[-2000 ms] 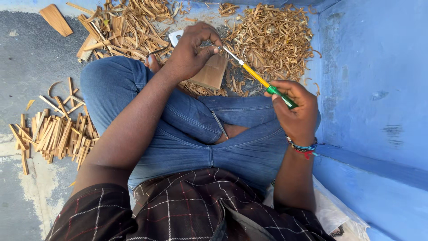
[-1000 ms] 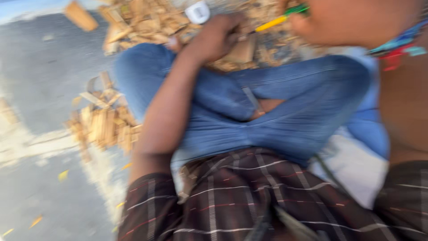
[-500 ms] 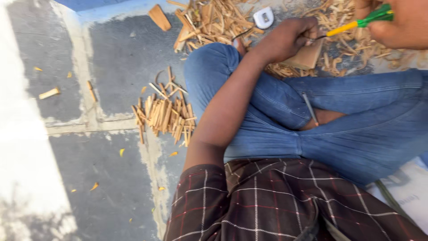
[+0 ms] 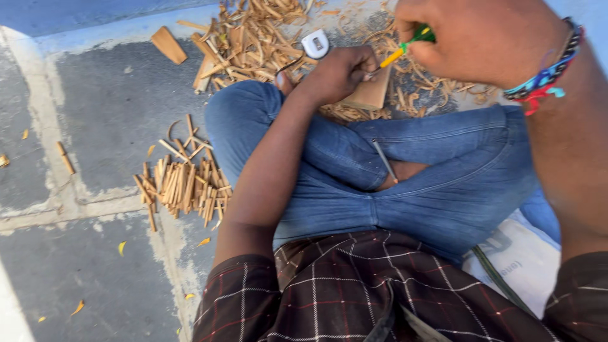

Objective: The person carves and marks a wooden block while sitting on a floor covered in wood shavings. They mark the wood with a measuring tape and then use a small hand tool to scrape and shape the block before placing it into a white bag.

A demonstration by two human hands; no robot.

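Observation:
I sit cross-legged in blue jeans on a grey floor. My left hand (image 4: 335,73) is closed on a flat tan wooden piece (image 4: 368,95) held upright on the floor in front of my shins. My right hand (image 4: 481,41) grips a slim tool with a green and yellow handle (image 4: 408,47), its tip meeting the top of the wooden piece beside my left fingers. Beaded bracelets circle my right wrist. A thin metal rod (image 4: 384,160) lies in my lap.
A heap of wood shavings and strips (image 4: 253,35) spreads beyond my knees, with a small white object (image 4: 315,44) in it. A bundle of cut wooden sticks (image 4: 183,183) lies left of my knee. A wedge-shaped wood block (image 4: 168,44) lies farther left. A white bag (image 4: 519,253) lies under my right side.
The view swung left and back toward centre. My right hand has come in closer to the wood, much nearer the camera; my left hand kept its hold on the piece.

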